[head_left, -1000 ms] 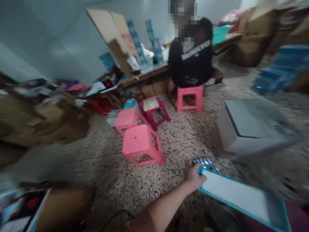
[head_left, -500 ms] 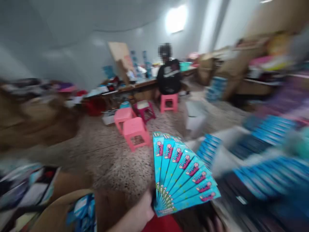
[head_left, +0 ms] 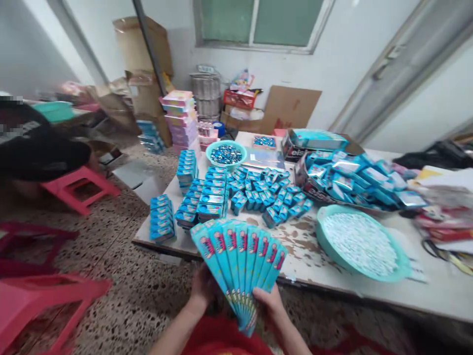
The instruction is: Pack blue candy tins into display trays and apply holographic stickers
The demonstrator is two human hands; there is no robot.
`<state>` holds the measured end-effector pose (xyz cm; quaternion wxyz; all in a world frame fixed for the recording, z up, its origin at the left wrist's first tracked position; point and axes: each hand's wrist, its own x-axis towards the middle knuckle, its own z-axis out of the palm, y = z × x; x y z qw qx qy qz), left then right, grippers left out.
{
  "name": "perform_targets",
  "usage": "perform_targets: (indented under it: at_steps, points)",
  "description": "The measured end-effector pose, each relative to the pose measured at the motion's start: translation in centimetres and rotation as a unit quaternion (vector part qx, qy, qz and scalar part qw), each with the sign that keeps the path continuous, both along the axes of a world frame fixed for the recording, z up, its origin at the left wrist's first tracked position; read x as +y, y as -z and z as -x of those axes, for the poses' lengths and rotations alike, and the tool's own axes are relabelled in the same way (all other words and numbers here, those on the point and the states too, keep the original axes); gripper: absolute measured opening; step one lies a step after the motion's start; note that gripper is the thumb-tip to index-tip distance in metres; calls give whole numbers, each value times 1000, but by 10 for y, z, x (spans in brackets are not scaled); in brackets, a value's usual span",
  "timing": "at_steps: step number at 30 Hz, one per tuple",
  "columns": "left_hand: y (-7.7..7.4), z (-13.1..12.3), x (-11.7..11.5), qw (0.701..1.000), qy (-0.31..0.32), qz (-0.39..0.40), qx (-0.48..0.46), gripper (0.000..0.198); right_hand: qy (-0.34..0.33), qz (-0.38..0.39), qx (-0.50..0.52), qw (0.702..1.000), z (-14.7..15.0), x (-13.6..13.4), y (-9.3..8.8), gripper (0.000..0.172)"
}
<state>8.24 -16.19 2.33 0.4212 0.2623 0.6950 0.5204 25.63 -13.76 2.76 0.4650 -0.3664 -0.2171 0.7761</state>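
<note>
A fan of several slim blue printed cartons (head_left: 240,266) is spread in front of me, its narrow end down and its tops apart. My right hand (head_left: 269,301) grips its right side, thumb on the front. On the left, my left hand (head_left: 203,286) is closed around the fan's edge from behind; most of its fingers are hidden. Just beyond the fan, stacks of small blue boxes (head_left: 212,195) stand at the corner of the white table (head_left: 306,256). More small blue boxes (head_left: 258,192) lie loose beside them.
A mint basin (head_left: 404,268) holds small white pieces; a smaller bowl (head_left: 210,159) holds shiny blue pieces. An open carton (head_left: 301,172) overflows with blue packs. Pink stools (head_left: 83,182) stand to the left, near a seated person in black (head_left: 37,148). Pastel boxes (head_left: 179,118) are piled behind.
The view has swung right, from the room with stools to the table. The fan has turned more upright, and my right hand now shows clearly on its right side.
</note>
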Motion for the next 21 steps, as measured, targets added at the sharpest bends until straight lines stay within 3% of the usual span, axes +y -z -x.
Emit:
perform_targets:
  at_steps: [4, 7, 11, 14, 17, 19, 21]
  points:
    - [-1, -33, 38, 986, 131, -27, 100, 29, 98, 76, 2, 992, -34, 10, 10, 67]
    - [-4, -50, 59, 982, 163, -45, 87, 32, 169, 134, 12, 976, -50, 17, 15, 61]
    - [0, -56, 85, 977, 207, 18, 55, 33, 237, 187, 32, 953, -67, 25, 19, 49]
    - [13, -52, 100, 964, 221, 45, 140, 26, 271, 201, 24, 941, -93, 28, 24, 46]
    - [35, -48, 111, 936, 213, 93, 264, 15, 288, 161, 11, 944, -131, 41, 30, 45]
    - [51, -48, 117, 911, 214, 124, 330, 11, 271, 117, 16, 955, -153, 67, 29, 46]
    - [65, -52, 122, 883, 215, 161, 386, 15, 246, 88, 33, 965, -165, 113, 22, 45]
